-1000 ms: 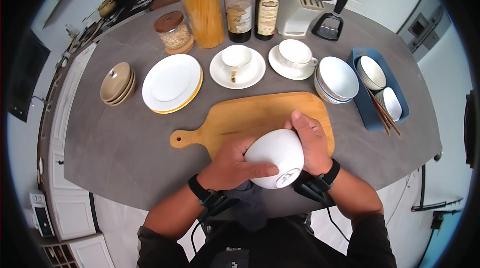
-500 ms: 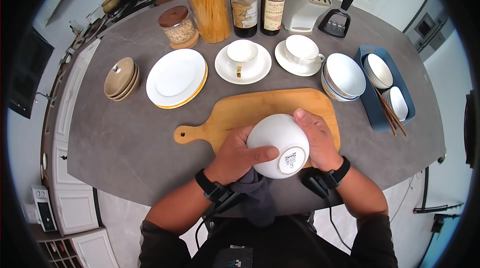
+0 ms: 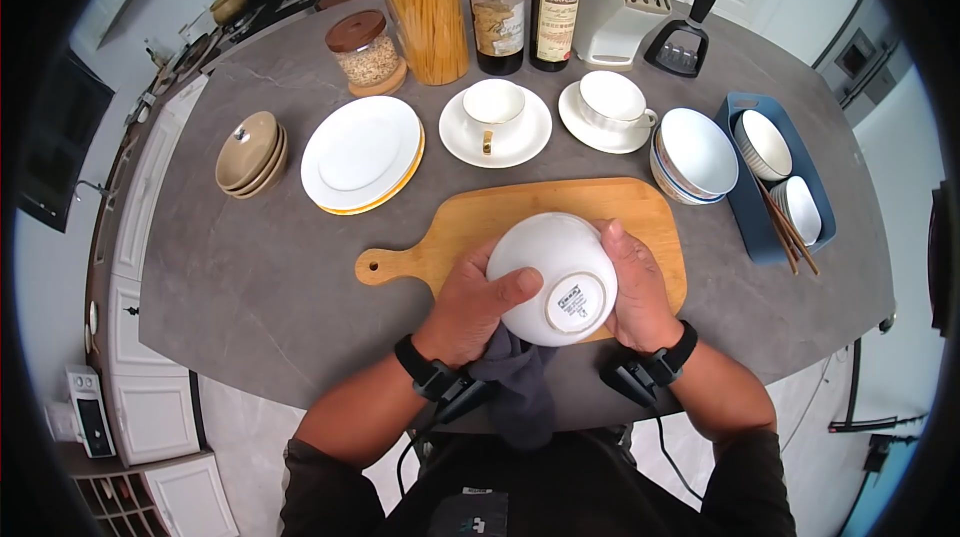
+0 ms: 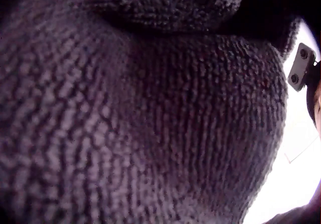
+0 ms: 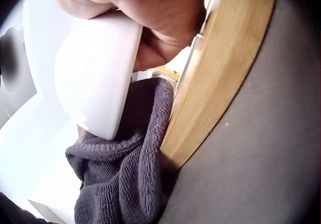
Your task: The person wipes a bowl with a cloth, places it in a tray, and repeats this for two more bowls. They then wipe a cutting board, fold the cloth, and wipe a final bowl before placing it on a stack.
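Observation:
A white bowl (image 3: 545, 272) is held bottom-up over the near part of the cutting board (image 3: 560, 195), its printed base facing the head camera. My left hand (image 3: 475, 302) grips its left side, thumb across the outer wall. On the other side my right hand (image 3: 640, 287) holds the bowl, fingers curled round the rim in the right wrist view. A dark grey cloth (image 3: 515, 382) hangs below the left hand and the bowl. In the right wrist view the cloth (image 5: 135, 158) reaches the bowl's rim; in the left wrist view the cloth (image 4: 150, 118) fills most of the picture.
Left stand brown bowls (image 3: 250, 152) and stacked plates (image 3: 360, 152). Behind the board are two cups on saucers (image 3: 495, 152), stacked bowls (image 3: 697, 152), a pasta jar (image 3: 425, 17), bottles (image 3: 497, 12) and a knife block (image 3: 615, 22). A blue basket (image 3: 745, 222) with bowls and chopsticks stands right.
Both hands have raised the bowl slightly away from the body and turned it, so its base faces the head camera more fully. The head view has shifted a little.

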A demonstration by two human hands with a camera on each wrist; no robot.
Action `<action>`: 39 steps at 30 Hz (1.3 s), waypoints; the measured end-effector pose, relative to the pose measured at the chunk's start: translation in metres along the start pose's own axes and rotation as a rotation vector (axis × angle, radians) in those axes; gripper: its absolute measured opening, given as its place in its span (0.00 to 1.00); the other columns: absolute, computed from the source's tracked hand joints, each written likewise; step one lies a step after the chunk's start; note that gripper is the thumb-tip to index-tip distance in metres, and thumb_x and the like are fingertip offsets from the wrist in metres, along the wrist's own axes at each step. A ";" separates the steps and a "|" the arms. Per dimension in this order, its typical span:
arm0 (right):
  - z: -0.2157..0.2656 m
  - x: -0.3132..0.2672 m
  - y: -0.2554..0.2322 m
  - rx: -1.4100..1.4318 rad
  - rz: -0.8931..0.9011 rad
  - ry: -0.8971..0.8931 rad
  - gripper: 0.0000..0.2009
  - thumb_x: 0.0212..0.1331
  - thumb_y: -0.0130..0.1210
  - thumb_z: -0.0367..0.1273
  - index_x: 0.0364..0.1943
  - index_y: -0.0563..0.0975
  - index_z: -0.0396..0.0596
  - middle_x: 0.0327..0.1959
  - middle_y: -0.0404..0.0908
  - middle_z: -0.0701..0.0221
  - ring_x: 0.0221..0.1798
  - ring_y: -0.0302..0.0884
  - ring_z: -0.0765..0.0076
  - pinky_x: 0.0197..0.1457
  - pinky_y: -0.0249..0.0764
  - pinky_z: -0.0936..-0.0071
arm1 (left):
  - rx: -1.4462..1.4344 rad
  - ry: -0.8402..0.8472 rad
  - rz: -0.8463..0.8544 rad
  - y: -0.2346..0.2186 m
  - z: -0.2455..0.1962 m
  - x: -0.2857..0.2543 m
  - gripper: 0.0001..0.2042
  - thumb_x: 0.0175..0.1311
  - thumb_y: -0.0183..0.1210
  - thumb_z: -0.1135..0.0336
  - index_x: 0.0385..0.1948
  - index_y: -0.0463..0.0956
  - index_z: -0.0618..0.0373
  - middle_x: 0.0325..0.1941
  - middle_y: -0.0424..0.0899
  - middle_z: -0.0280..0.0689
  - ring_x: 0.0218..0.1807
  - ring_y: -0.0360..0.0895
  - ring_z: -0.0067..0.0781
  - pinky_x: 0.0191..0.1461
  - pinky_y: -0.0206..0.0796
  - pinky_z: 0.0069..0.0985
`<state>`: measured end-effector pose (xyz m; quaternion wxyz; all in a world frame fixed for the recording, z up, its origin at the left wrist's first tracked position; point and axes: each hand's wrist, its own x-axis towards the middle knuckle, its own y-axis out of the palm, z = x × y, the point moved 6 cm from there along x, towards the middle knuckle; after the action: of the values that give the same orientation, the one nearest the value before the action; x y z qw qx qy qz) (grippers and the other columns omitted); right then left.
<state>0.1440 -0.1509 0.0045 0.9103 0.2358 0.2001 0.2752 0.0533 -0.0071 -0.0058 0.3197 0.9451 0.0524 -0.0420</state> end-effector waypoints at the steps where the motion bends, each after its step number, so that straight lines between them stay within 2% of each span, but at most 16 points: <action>1: 0.001 0.002 -0.007 0.000 -0.001 -0.001 0.21 0.84 0.55 0.48 0.52 0.84 0.42 0.43 0.89 0.72 0.44 0.84 0.81 0.51 0.80 0.77 | -0.007 -0.022 -0.002 0.000 0.003 0.000 0.30 0.72 0.74 0.52 0.67 0.79 0.62 0.61 0.88 0.37 0.58 0.85 0.25 0.63 0.78 0.27; 3: 0.006 0.006 -0.018 -0.332 0.205 0.003 0.29 0.83 0.54 0.54 0.58 0.83 0.37 0.44 0.90 0.67 0.44 0.87 0.76 0.50 0.83 0.76 | 0.000 -0.103 0.039 0.003 0.006 0.000 0.30 0.73 0.73 0.51 0.68 0.79 0.63 0.61 0.88 0.37 0.58 0.85 0.25 0.63 0.77 0.27; 5: 0.006 0.006 -0.022 -0.385 0.220 0.011 0.29 0.82 0.55 0.54 0.57 0.84 0.38 0.42 0.90 0.68 0.42 0.87 0.77 0.49 0.82 0.77 | 0.011 -0.183 0.072 0.003 0.006 0.000 0.30 0.74 0.72 0.50 0.68 0.79 0.63 0.61 0.88 0.37 0.58 0.85 0.25 0.63 0.77 0.27; 8: 0.000 0.005 -0.020 -0.337 0.256 0.053 0.29 0.82 0.54 0.55 0.58 0.84 0.38 0.44 0.90 0.67 0.44 0.87 0.76 0.51 0.83 0.76 | 0.062 -0.235 0.157 0.006 0.007 0.002 0.29 0.75 0.72 0.52 0.67 0.79 0.64 0.61 0.88 0.37 0.59 0.85 0.25 0.64 0.77 0.28; 11: 0.004 0.007 -0.014 -0.196 0.153 -0.038 0.23 0.85 0.53 0.50 0.55 0.83 0.41 0.46 0.89 0.71 0.47 0.86 0.80 0.53 0.83 0.76 | 0.016 -0.135 0.101 0.003 0.002 0.004 0.29 0.74 0.72 0.53 0.69 0.78 0.63 0.61 0.88 0.37 0.60 0.85 0.25 0.66 0.76 0.29; 13: 0.005 0.009 -0.013 -0.006 0.116 -0.021 0.25 0.84 0.52 0.51 0.60 0.81 0.41 0.52 0.89 0.68 0.52 0.88 0.76 0.59 0.85 0.73 | -0.051 -0.023 0.036 -0.002 -0.005 0.008 0.30 0.74 0.73 0.56 0.71 0.75 0.63 0.63 0.87 0.38 0.61 0.84 0.26 0.68 0.75 0.29; 14: 0.003 0.011 -0.017 0.011 0.173 -0.027 0.25 0.84 0.52 0.51 0.62 0.79 0.41 0.56 0.88 0.67 0.56 0.88 0.75 0.63 0.85 0.71 | -0.073 0.012 0.023 -0.003 -0.006 0.009 0.32 0.73 0.73 0.57 0.73 0.73 0.63 0.65 0.86 0.38 0.64 0.83 0.27 0.71 0.74 0.30; 18: 0.007 0.010 -0.022 0.002 0.153 -0.029 0.26 0.83 0.55 0.51 0.62 0.80 0.40 0.55 0.89 0.67 0.55 0.88 0.74 0.61 0.85 0.71 | 0.018 0.012 0.062 0.002 -0.006 0.007 0.35 0.69 0.76 0.54 0.72 0.74 0.65 0.65 0.87 0.40 0.64 0.85 0.30 0.72 0.73 0.32; 21: 0.013 0.007 -0.026 -0.072 0.255 0.028 0.27 0.81 0.59 0.51 0.64 0.80 0.38 0.55 0.89 0.67 0.55 0.88 0.74 0.61 0.84 0.72 | 0.047 -0.103 0.171 0.008 0.001 0.001 0.36 0.69 0.76 0.53 0.73 0.73 0.65 0.65 0.87 0.40 0.65 0.85 0.29 0.72 0.73 0.32; 23: 0.014 0.006 -0.022 -0.230 0.310 0.042 0.29 0.78 0.62 0.52 0.64 0.81 0.37 0.55 0.89 0.67 0.54 0.88 0.73 0.61 0.84 0.72 | -0.008 -0.198 0.208 0.006 0.007 0.001 0.31 0.74 0.72 0.54 0.72 0.75 0.62 0.65 0.86 0.38 0.64 0.83 0.26 0.70 0.74 0.30; 26: 0.006 0.010 -0.024 -0.219 0.340 0.058 0.30 0.78 0.62 0.51 0.66 0.79 0.36 0.57 0.89 0.66 0.56 0.88 0.73 0.64 0.83 0.71 | -0.022 -0.237 0.130 0.003 0.007 0.004 0.31 0.75 0.71 0.52 0.71 0.76 0.62 0.64 0.86 0.37 0.63 0.82 0.25 0.69 0.74 0.29; 27: 0.004 0.010 -0.022 -0.219 0.344 0.056 0.30 0.78 0.62 0.51 0.66 0.79 0.36 0.57 0.89 0.66 0.56 0.88 0.73 0.64 0.83 0.71 | -0.020 -0.232 0.130 0.004 0.007 0.004 0.31 0.75 0.71 0.52 0.71 0.76 0.62 0.64 0.86 0.37 0.63 0.82 0.25 0.69 0.74 0.29; 29: 0.005 0.011 -0.021 -0.034 0.299 0.007 0.31 0.79 0.62 0.50 0.70 0.75 0.36 0.61 0.87 0.65 0.61 0.87 0.71 0.67 0.82 0.70 | -0.077 -0.087 0.051 0.001 0.000 0.005 0.36 0.72 0.74 0.53 0.74 0.72 0.65 0.66 0.86 0.39 0.65 0.84 0.30 0.72 0.74 0.33; 30: 0.006 0.012 -0.020 -0.034 0.301 0.007 0.31 0.79 0.62 0.50 0.70 0.75 0.36 0.61 0.87 0.65 0.61 0.87 0.71 0.67 0.82 0.70 | -0.076 -0.086 0.050 0.001 -0.002 0.005 0.36 0.72 0.74 0.53 0.74 0.72 0.65 0.66 0.86 0.39 0.65 0.84 0.30 0.72 0.74 0.33; 32: 0.007 0.013 -0.018 0.037 0.322 0.021 0.32 0.79 0.62 0.48 0.73 0.71 0.37 0.64 0.85 0.65 0.65 0.86 0.70 0.70 0.82 0.68 | -0.116 0.041 0.067 0.000 -0.013 0.007 0.31 0.74 0.72 0.58 0.73 0.73 0.62 0.67 0.85 0.36 0.66 0.82 0.27 0.72 0.73 0.31; 39: 0.008 0.013 -0.029 0.054 0.336 0.015 0.35 0.73 0.70 0.46 0.72 0.72 0.37 0.64 0.85 0.64 0.64 0.86 0.70 0.70 0.82 0.67 | -0.021 -0.048 0.164 0.004 -0.011 0.005 0.39 0.65 0.78 0.66 0.77 0.69 0.63 0.70 0.84 0.38 0.69 0.82 0.30 0.76 0.71 0.33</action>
<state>0.1700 -0.1671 -0.0077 0.8434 0.2881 0.1718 0.4197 0.0590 -0.0031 0.0049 0.3333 0.9415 -0.0323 -0.0378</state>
